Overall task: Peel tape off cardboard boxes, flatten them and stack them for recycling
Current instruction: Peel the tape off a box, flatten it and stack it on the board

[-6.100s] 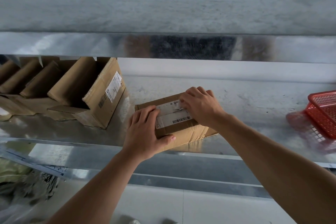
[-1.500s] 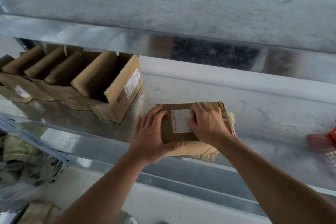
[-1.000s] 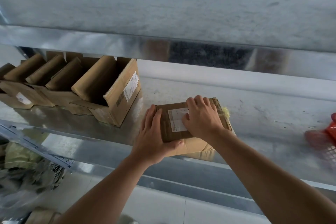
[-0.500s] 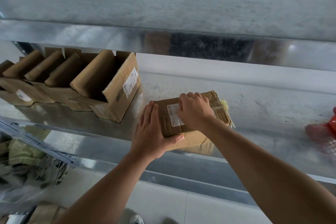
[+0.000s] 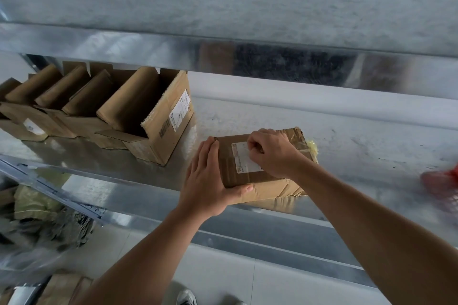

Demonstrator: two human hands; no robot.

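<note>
From the head camera, a small taped cardboard box (image 5: 229, 168) lies on the metal shelf (image 5: 359, 156), near its front edge. The left hand (image 5: 207, 181) is spread flat against the box's left side, fingers straight and thumb along the near edge. The right hand (image 5: 272, 153) rests on top with its fingers curled, pinching at the upper corner of the white label (image 5: 244, 161). A row of opened boxes (image 5: 148, 111) stands to the left, and a blurred red basket (image 5: 443, 181) is at the far right.
</note>
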